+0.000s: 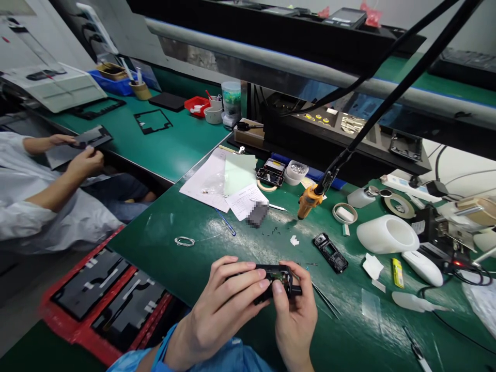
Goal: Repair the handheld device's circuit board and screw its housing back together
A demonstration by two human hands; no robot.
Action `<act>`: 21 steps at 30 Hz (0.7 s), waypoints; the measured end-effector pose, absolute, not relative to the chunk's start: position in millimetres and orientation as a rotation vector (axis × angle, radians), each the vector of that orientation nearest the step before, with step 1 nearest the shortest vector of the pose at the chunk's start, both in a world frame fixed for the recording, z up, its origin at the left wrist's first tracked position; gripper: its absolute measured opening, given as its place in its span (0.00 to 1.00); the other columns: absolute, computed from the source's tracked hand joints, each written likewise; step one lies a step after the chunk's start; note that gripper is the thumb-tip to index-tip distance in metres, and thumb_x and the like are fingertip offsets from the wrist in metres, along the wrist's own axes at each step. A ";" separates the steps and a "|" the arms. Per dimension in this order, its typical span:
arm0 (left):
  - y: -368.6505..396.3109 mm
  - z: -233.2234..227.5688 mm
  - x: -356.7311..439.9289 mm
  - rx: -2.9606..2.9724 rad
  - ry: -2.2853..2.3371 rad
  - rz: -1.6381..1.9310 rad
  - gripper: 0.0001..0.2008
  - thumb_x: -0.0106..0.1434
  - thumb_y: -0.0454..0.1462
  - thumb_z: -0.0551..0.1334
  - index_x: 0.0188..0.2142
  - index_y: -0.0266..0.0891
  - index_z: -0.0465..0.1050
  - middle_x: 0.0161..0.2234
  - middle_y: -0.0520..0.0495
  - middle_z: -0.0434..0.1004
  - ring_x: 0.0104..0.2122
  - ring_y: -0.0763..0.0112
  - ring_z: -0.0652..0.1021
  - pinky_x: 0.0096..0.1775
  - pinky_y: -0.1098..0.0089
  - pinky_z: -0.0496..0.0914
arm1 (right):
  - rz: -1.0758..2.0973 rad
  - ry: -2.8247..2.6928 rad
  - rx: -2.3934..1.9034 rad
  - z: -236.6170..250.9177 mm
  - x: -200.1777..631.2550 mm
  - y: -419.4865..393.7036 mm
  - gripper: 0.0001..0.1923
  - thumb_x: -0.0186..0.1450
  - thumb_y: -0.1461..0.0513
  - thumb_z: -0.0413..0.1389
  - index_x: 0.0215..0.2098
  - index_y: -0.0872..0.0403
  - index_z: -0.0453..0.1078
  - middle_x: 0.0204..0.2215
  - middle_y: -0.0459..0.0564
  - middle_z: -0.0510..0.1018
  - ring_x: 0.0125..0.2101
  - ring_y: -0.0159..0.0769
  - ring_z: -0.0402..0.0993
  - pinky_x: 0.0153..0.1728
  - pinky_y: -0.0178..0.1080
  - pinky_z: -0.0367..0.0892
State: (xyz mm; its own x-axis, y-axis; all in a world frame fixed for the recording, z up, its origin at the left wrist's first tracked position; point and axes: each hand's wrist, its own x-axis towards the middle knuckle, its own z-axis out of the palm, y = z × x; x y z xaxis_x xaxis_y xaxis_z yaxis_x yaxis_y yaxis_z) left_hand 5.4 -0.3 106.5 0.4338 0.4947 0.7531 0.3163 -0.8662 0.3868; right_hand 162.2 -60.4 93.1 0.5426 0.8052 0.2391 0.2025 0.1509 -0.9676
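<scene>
**Small black device held in both hands over green bench**

Item: small black device (pixel 276 281), held just above the near edge of the green bench (pixel 163 243). Left hand (pixel 220 310) curls its fingers closed around the left end; right hand (pixel 296 315) pinches the right end, thumb on top. Tweezers (pixel 325 299) lie just beside; a black frame part (pixel 330 252) is near. Handling advice: keep the grip steady, press lightly, support both ends.
</scene>
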 end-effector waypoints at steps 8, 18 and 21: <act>0.8 103.8 4.9 2.488 0.715 1.401 0.10 0.78 0.30 0.65 0.56 0.37 0.79 0.48 0.45 0.90 0.56 0.65 0.84 0.64 0.59 0.76 | 0.560 -0.976 -1.349 91.7 162.4 -59.5 0.08 0.76 0.58 0.64 0.52 0.48 0.78 0.37 0.45 0.88 0.32 0.32 0.86 0.34 0.30 0.79; -1.1 106.8 3.7 2.485 0.688 1.418 0.08 0.78 0.30 0.66 0.54 0.37 0.78 0.48 0.44 0.90 0.57 0.67 0.84 0.65 0.61 0.74 | 0.458 -0.898 -1.387 89.8 156.5 -59.6 0.12 0.74 0.52 0.66 0.48 0.50 0.80 0.38 0.49 0.88 0.31 0.33 0.85 0.33 0.32 0.79; -2.9 105.1 4.6 2.491 0.690 1.425 0.09 0.78 0.30 0.67 0.55 0.37 0.78 0.48 0.45 0.91 0.56 0.67 0.85 0.65 0.60 0.74 | 0.436 -0.893 -1.390 89.1 157.8 -60.6 0.12 0.73 0.52 0.67 0.48 0.51 0.80 0.38 0.49 0.88 0.32 0.34 0.86 0.33 0.32 0.80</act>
State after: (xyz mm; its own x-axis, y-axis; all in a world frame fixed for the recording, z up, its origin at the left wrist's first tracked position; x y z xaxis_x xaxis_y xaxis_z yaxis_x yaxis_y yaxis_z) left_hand 4.6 -2.9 105.1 0.4294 0.4822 0.7636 0.3001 -0.8737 0.3829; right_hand 157.8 -60.6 89.1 0.6153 0.7364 0.2813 0.2305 0.1732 -0.9575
